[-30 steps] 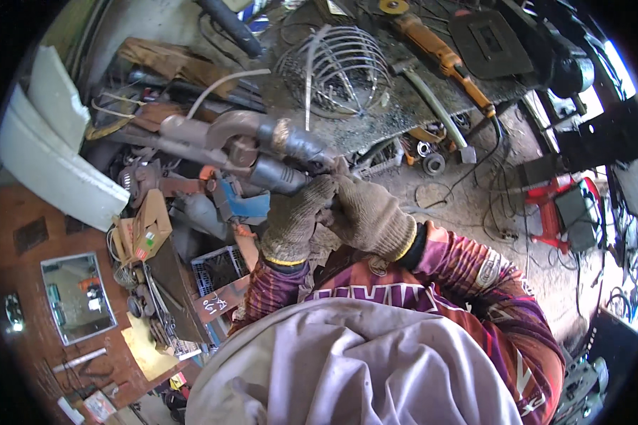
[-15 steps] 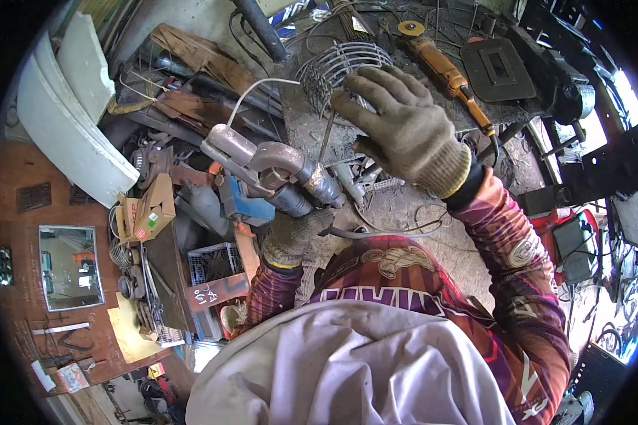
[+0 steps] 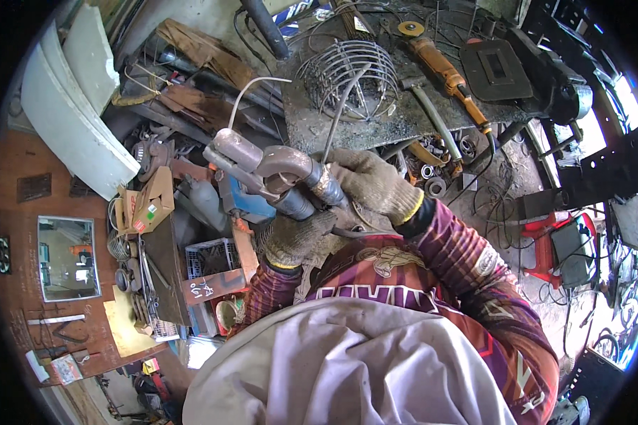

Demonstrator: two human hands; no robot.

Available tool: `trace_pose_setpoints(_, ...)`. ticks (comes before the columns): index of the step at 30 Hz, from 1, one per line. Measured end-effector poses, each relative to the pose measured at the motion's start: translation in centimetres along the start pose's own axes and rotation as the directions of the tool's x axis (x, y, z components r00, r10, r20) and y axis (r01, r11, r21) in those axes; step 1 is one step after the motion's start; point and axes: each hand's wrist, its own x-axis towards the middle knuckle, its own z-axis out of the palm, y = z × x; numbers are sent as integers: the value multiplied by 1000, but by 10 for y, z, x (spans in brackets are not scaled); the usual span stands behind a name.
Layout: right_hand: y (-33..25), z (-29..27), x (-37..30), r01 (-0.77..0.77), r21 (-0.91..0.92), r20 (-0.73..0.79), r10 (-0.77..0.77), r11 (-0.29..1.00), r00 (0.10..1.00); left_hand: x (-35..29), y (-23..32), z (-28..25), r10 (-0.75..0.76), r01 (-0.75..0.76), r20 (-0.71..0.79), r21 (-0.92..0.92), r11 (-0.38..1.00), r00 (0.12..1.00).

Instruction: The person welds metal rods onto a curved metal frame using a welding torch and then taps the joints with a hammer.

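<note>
A thick rusty metal piece (image 3: 237, 150) with a ring-like bend (image 3: 287, 161) and dark cylindrical lower ends stands in front of me. A pale curved rod (image 3: 237, 99) rises from its left side. A second thin bent rod (image 3: 340, 106) rises from its right side, over the bench. My right hand (image 3: 379, 183), in a tan knit glove, has its fingers curled against the ring-bend piece, beside the thin rod's base; its fingertips are partly hidden. My left hand (image 3: 290, 241), gloved too, is closed around the lower dark end (image 3: 294, 204).
On the bench lie a round wire cage (image 3: 354, 74), a hammer (image 3: 432, 117), an orange angle grinder (image 3: 439, 67) and a dark welding shield (image 3: 496, 69). Left are a blue metal box (image 3: 244, 202), a cardboard box (image 3: 149, 202) and scrap. A red stool (image 3: 546, 248) stands right.
My right hand has come down and toward me from over the wire cage to the ring-bend piece, its fingers curling in. The hammer and cage are now uncovered. My left hand stays in place.
</note>
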Motion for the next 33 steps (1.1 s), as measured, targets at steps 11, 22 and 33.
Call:
trace_pose_setpoints(11, -3, -12, -24, 174, 493, -412, 52, 852, 910, -13, 28, 2, -69, 69, -63, 4, 998, 996)
trace_pose_setpoints(22, -26, 38, -44, -42, 468, -236, 171, 883, 957, -15, 37, 9, -40, 19, -134, -149, 989, 990)
trace_pose_setpoints(33, 3, -7, -58, -251, -75, -590, 161, 965, 792, -26, -48, -15, -56, -328, -432, -757, 565, 900)
